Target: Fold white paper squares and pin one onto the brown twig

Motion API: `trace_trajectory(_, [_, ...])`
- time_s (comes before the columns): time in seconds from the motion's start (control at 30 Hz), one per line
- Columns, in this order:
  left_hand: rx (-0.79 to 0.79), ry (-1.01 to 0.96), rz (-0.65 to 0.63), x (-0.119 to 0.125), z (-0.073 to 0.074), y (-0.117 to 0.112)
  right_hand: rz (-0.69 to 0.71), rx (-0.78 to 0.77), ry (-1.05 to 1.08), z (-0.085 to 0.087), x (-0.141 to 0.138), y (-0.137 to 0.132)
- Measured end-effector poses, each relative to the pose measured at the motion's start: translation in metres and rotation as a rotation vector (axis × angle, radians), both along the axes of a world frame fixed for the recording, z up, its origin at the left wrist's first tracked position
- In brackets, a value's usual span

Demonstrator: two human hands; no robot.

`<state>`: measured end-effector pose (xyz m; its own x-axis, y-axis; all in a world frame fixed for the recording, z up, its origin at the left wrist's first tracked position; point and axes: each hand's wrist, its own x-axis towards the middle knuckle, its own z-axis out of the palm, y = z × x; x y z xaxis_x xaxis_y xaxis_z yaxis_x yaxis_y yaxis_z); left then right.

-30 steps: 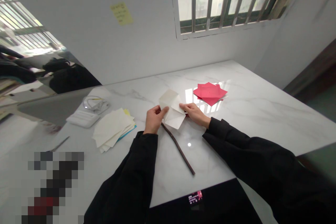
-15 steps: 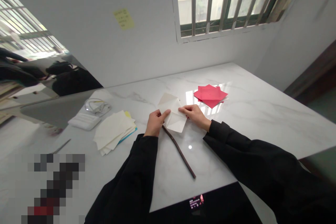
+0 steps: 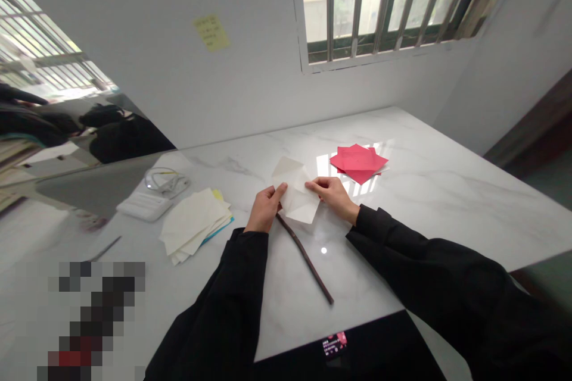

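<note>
A creased sheet of cream paper [image 3: 298, 197] is held up over the table between my two hands. My left hand [image 3: 264, 207] pinches its left edge, thumb on top. At the right edge my right hand [image 3: 333, 195] grips the paper between thumb and fingers. Below the sheet a thin dark brown stick [image 3: 306, 258] lies slanted on the tabletop, its upper end close to my left hand. Behind my right hand sits a stack of red folded paper [image 3: 358, 163], fanned into a star-like outline.
Cream sheets [image 3: 195, 221] with yellow and blue ones beneath lie to the left. Beyond them a white box [image 3: 145, 204] has a coiled cable near it. A dark panel with a small lit screen [image 3: 335, 345] is at the near edge. A barred window [image 3: 375, 6] is above.
The cream paper has shifted and tilted slightly between my hands. My left thumb has moved a little up and left along its edge. The stick and red paper stay put.
</note>
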<state>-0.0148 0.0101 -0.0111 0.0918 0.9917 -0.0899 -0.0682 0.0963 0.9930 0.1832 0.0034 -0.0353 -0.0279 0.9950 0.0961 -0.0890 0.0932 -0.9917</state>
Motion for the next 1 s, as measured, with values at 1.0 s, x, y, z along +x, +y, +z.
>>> trace_trajectory(1.0, [0.009, 0.131, -0.012, 0.003, 0.005, -0.008, 0.212, -0.054, -0.051, 0.01, 0.003, -0.008])
